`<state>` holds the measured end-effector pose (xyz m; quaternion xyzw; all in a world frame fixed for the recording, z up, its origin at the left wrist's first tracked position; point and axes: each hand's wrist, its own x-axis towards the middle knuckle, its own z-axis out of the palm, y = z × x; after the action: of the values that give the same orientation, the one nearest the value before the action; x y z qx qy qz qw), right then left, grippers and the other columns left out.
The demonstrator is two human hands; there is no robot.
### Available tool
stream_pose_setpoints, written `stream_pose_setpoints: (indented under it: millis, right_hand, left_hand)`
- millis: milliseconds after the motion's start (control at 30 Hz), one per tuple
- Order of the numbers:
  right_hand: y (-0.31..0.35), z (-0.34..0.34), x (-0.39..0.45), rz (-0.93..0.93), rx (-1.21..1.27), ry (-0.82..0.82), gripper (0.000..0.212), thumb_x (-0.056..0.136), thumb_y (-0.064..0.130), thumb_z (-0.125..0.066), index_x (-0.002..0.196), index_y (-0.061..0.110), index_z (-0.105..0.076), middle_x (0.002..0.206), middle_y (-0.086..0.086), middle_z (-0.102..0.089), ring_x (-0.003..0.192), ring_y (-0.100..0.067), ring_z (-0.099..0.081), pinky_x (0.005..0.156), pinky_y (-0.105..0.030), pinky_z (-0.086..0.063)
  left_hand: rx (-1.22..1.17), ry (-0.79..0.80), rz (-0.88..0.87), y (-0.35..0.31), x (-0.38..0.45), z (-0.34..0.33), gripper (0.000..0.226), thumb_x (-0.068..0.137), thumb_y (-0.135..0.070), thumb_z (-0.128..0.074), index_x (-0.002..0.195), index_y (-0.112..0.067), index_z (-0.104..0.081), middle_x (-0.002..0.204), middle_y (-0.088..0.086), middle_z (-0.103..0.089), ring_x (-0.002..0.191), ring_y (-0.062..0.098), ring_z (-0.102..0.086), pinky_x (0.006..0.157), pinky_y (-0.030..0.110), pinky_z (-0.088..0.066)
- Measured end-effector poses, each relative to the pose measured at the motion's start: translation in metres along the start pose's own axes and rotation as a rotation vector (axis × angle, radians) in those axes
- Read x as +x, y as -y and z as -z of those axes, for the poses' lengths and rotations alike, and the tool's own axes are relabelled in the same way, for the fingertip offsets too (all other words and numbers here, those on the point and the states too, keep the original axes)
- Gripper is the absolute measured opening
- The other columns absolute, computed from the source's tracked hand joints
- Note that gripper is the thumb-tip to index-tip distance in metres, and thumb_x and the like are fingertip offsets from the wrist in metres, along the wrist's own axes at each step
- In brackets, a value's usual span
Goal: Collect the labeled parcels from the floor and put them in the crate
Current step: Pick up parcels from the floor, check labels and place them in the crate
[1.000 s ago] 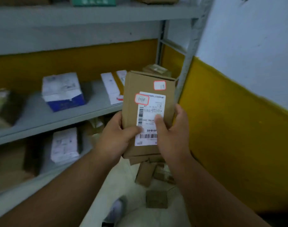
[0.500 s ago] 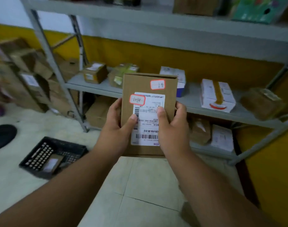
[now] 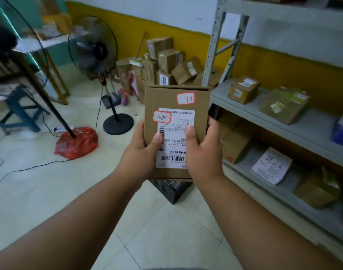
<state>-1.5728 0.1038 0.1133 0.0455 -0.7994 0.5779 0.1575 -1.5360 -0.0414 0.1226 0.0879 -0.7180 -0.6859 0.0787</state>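
Observation:
I hold a brown cardboard parcel (image 3: 176, 98) upright in front of me with both hands. It carries a white shipping label with barcodes and two red-bordered stickers. My left hand (image 3: 139, 151) grips its left edge, thumb on the label. My right hand (image 3: 203, 151) grips its right edge, thumb also on the label. A black plastic crate (image 3: 171, 190) stands on the floor directly below and behind the parcel; only its near corner shows under the box.
Grey metal shelving (image 3: 283, 121) with several parcels runs along the right. A pile of cardboard boxes (image 3: 166, 63) fills the far corner. A standing fan (image 3: 94, 49), a red bag (image 3: 76, 142), floor cables and a blue stool (image 3: 18, 112) occupy the left.
My view has swung left, from the shelf corner across the room. The crate, at left on the floor half a second ago, is now under the parcel. My grip on the parcel is unchanged.

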Motion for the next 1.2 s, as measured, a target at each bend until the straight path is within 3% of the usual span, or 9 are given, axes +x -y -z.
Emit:
stream_pose_setpoints:
  millis: [100, 300, 467, 533, 633, 833, 1033, 1133, 1200]
  right_hand:
    - [0.006, -0.034, 0.013, 0.013, -0.004, 0.054, 0.032, 0.099, 0.042, -0.053, 0.125, 0.039, -0.034, 0.12, 0.005, -0.062, 0.102, -0.013, -0.067, 0.077, -0.039, -0.061]
    - [-0.012, -0.086, 0.066, 0.033, -0.023, 0.053, 0.038, 0.1, 0.04, -0.052, 0.133, 0.031, -0.034, 0.118, 0.011, -0.059, 0.098, -0.006, -0.066, 0.068, -0.018, -0.058]
    - [-0.041, -0.149, 0.13, 0.002, -0.007, 0.102, 0.042, 0.1, 0.04, -0.051, 0.136, 0.028, -0.034, 0.125, 0.001, -0.061, 0.103, -0.012, -0.066, 0.078, -0.036, -0.061]
    - [-0.05, -0.175, 0.161, 0.008, 0.0, 0.124, 0.044, 0.099, 0.04, -0.052, 0.137, 0.026, -0.034, 0.126, 0.002, -0.062, 0.105, -0.011, -0.066, 0.079, -0.033, -0.061]
    - [-0.057, -0.21, 0.204, 0.021, 0.007, 0.137, 0.046, 0.099, 0.036, -0.053, 0.139, 0.024, -0.034, 0.127, 0.005, -0.06, 0.108, -0.008, -0.063, 0.083, -0.021, -0.054]
    - [-0.067, -0.272, 0.263, -0.022, -0.028, 0.173, 0.046, 0.1, 0.032, -0.051, 0.141, 0.02, -0.033, 0.13, -0.004, -0.059, 0.113, -0.021, -0.061, 0.092, -0.042, -0.053]
    - [-0.099, -0.312, 0.312, -0.159, -0.11, 0.047, 0.044, 0.1, 0.034, -0.051, 0.139, 0.02, -0.038, 0.127, -0.002, -0.062, 0.11, -0.019, -0.062, 0.091, -0.042, -0.054]
    - [-0.115, -0.328, 0.333, -0.232, -0.208, -0.097, 0.045, 0.098, 0.039, -0.052, 0.137, 0.02, -0.041, 0.122, 0.0, -0.064, 0.104, -0.018, -0.065, 0.085, -0.041, -0.057]
    - [-0.125, -0.341, 0.345, -0.284, -0.275, -0.192, 0.044, 0.098, 0.04, -0.052, 0.135, 0.019, -0.041, 0.121, 0.0, -0.065, 0.103, -0.02, -0.065, 0.083, -0.04, -0.057]
  left_hand:
    - [-0.008, -0.007, -0.003, 0.006, 0.021, 0.028, 0.039, 0.1, -0.033, -0.053, 0.132, -0.054, -0.043, 0.113, -0.019, -0.071, 0.097, 0.007, -0.071, 0.081, 0.041, -0.06]
    - [-0.027, -0.014, 0.013, 0.021, 0.092, 0.05, 0.045, 0.101, -0.03, -0.052, 0.136, -0.055, -0.038, 0.109, -0.022, -0.071, 0.091, 0.003, -0.072, 0.063, 0.023, -0.059]
    - [-0.015, -0.052, 0.039, 0.039, 0.174, 0.07, 0.043, 0.101, -0.031, -0.051, 0.134, -0.057, -0.04, 0.111, -0.021, -0.071, 0.092, 0.003, -0.072, 0.062, 0.021, -0.058]
    - [0.008, -0.068, 0.046, 0.044, 0.21, 0.079, 0.042, 0.101, -0.033, -0.051, 0.132, -0.059, -0.041, 0.111, -0.022, -0.071, 0.093, 0.002, -0.071, 0.062, 0.019, -0.058]
    - [0.006, -0.104, 0.071, 0.045, 0.259, 0.092, 0.045, 0.101, -0.03, -0.051, 0.126, -0.067, -0.042, 0.112, -0.024, -0.07, 0.096, 0.001, -0.07, 0.067, 0.024, -0.059]
    - [-0.002, -0.12, 0.141, 0.051, 0.336, 0.122, 0.047, 0.099, -0.03, -0.052, 0.12, -0.072, -0.044, 0.113, -0.022, -0.071, 0.098, 0.005, -0.071, 0.073, 0.036, -0.061]
    - [0.044, 0.029, 0.206, 0.078, 0.428, 0.127, 0.04, 0.1, -0.032, -0.052, 0.123, -0.064, -0.047, 0.113, -0.019, -0.072, 0.098, 0.007, -0.072, 0.082, 0.039, -0.058]
    - [0.243, 0.12, 0.168, 0.091, 0.48, 0.125, 0.033, 0.096, -0.044, -0.052, 0.122, -0.063, -0.048, 0.108, -0.026, -0.07, 0.092, -0.002, -0.07, 0.082, 0.035, -0.055]
    - [0.427, 0.209, 0.103, 0.1, 0.521, 0.126, 0.032, 0.096, -0.047, -0.05, 0.127, -0.053, -0.052, 0.111, -0.019, -0.067, 0.093, 0.0, -0.067, 0.086, 0.034, -0.054]
